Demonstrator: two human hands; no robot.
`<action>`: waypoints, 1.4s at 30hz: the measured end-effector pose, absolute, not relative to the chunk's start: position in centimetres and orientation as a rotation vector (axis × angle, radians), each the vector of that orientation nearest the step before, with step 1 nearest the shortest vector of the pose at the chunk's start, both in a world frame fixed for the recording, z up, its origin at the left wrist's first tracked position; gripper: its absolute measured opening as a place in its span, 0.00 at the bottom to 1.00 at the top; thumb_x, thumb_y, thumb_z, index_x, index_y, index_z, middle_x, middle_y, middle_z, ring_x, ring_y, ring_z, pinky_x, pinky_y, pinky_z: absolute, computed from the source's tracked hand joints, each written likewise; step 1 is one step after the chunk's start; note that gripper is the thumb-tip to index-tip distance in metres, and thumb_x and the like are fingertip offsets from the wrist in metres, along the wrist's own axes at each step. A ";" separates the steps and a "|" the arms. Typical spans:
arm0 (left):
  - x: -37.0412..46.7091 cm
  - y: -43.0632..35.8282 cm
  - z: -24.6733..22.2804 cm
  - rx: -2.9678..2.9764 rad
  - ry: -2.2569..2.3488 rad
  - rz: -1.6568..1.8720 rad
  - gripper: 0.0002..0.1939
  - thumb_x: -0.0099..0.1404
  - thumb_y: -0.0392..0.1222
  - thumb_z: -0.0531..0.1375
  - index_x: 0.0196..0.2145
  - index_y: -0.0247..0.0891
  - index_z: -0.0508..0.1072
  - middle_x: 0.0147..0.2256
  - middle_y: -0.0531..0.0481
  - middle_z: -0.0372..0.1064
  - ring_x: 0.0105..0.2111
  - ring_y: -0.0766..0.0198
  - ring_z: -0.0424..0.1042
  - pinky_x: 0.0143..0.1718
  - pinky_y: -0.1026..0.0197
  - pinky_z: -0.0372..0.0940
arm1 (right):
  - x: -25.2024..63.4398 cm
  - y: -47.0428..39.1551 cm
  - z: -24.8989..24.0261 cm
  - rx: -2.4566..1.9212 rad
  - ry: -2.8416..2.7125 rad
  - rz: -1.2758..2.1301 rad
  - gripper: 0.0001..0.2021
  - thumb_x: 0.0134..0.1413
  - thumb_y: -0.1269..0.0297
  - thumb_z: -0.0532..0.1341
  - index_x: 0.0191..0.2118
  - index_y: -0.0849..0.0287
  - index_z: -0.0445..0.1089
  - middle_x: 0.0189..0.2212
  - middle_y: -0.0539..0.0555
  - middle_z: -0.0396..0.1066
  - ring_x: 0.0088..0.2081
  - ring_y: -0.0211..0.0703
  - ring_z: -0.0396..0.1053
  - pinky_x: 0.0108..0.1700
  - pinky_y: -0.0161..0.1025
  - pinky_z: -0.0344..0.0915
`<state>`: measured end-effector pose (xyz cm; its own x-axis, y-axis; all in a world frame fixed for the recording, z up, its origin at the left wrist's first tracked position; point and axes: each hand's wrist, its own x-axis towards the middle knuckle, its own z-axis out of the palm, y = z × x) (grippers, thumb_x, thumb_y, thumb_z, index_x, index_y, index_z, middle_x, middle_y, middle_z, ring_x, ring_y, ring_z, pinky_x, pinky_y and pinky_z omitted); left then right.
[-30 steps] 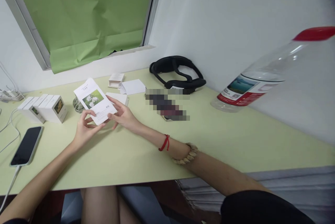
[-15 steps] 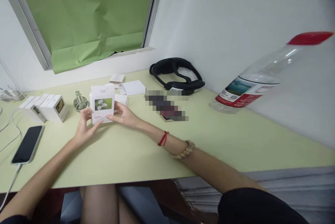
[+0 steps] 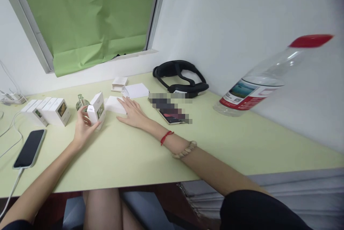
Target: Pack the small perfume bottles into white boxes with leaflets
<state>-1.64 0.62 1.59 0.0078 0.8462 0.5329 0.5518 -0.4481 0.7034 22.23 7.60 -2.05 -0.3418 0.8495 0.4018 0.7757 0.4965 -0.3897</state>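
My left hand [image 3: 83, 126] is closed around a small white box [image 3: 94, 111] with a flower picture on one side; the box stands turned at an angle, its top flap raised. Just behind it sits a glass bottle [image 3: 80, 101], partly covered by the hand and box. My right hand [image 3: 133, 113] is stretched out with fingers apart over the end of a white carton piece [image 3: 114, 104] lying on the table. Whether the fingertips press on it I cannot tell.
Several white boxes [image 3: 55, 110] stand in a row at the left, near a phone [image 3: 30, 148] on a cable. At the back lie a small open box [image 3: 119, 84], white paper [image 3: 136, 90] and a black headset [image 3: 177, 76]. Another phone [image 3: 172, 117] and a water bottle [image 3: 247, 86] are rightward.
My right hand has let go of the flower-picture box and moved right to the white carton piece. My left hand keeps the box, now turned sideways and slightly further left.
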 end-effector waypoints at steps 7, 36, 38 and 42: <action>-1.4 0.1 1.4 2.260 1.495 1.514 0.40 0.56 0.51 0.66 0.60 0.43 0.52 0.53 0.39 0.58 0.34 0.67 0.67 0.21 0.70 0.63 | 22.9 7.9 -1.0 -1.336 -2.154 0.079 0.40 0.46 0.53 0.62 0.64 0.62 0.54 0.53 0.66 0.67 0.57 0.62 0.62 0.63 0.58 0.48; -1.7 -1.2 0.7 2.362 1.213 1.086 0.24 0.56 0.62 0.62 0.38 0.37 0.77 0.26 0.49 0.74 0.23 0.63 0.72 0.29 0.60 0.70 | 20.6 3.7 0.5 -0.419 -1.994 0.473 0.33 0.49 0.39 0.53 0.54 0.58 0.64 0.48 0.62 0.71 0.48 0.57 0.70 0.47 0.52 0.69; -1.6 -1.4 0.0 2.284 1.194 1.212 0.31 0.51 0.64 0.64 0.43 0.36 0.75 0.35 0.42 0.77 0.35 0.54 0.76 0.37 0.53 0.74 | 20.5 3.0 0.9 -0.411 -2.142 0.283 0.33 0.47 0.47 0.58 0.58 0.58 0.60 0.51 0.63 0.68 0.52 0.56 0.67 0.50 0.51 0.68; -1.2 -1.8 -0.6 2.170 1.256 1.270 0.32 0.57 0.64 0.59 0.50 0.37 0.70 0.42 0.40 0.76 0.42 0.52 0.76 0.41 0.49 0.74 | 20.3 2.6 1.2 -0.406 -2.225 0.157 0.40 0.43 0.54 0.62 0.63 0.60 0.52 0.55 0.65 0.64 0.55 0.57 0.64 0.55 0.53 0.64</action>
<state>-1.18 -1.80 -0.63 0.2142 0.8181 0.5337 0.5248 -0.5572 0.6435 20.25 2.63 1.25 -0.5889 0.3414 0.7326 0.2351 0.9396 -0.2489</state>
